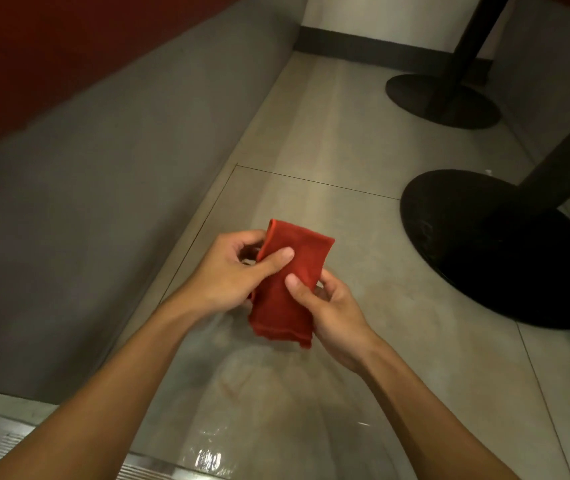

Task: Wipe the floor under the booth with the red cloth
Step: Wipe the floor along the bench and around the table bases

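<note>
Inspector: Hands: the left hand pinches the red cloth near its upper fold, and the right hand pinches its side edge. The cloth is held folded in the air above the floor, beside the booth.

Clerk: Step in hand?

Inspector: Folding, by appearance; the cloth is not yet on the floor. The next move calls for lowering it flat against the floor along the booth's base.

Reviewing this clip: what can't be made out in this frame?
Head view:
- Tabletops: cut off by the top and right edges; below them the near base and far base show.
- Right hand: most fingers hidden behind the red cloth.
- Booth seat: cut off by the top-left edges.
</note>
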A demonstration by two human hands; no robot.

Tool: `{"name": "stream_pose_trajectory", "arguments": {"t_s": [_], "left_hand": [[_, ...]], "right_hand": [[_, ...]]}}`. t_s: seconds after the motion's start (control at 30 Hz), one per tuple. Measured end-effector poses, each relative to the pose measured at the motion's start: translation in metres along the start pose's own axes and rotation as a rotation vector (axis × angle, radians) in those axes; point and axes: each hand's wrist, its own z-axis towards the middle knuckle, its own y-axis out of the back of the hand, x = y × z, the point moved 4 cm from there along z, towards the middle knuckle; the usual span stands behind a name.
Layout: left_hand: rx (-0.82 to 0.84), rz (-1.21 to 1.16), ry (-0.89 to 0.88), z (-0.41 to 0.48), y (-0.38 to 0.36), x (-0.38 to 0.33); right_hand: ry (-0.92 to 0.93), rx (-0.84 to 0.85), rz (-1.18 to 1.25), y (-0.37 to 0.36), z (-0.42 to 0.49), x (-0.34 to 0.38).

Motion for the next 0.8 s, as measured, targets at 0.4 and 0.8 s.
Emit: {"name": "stream_pose_trajectory", "arguments": {"t_s": [0.4, 0.8], "left_hand": [[0.09, 1.081, 0.279, -0.006, 0.044, 0.11], [0.125, 1.085, 0.339, -0.02, 0.037, 0.135]], "right_hand": [[0.087, -0.389, -0.81, 0.131, 0.056, 0.092], [-0.212, -0.31, -1.627, 0.163, 0.083, 0.005]]}}
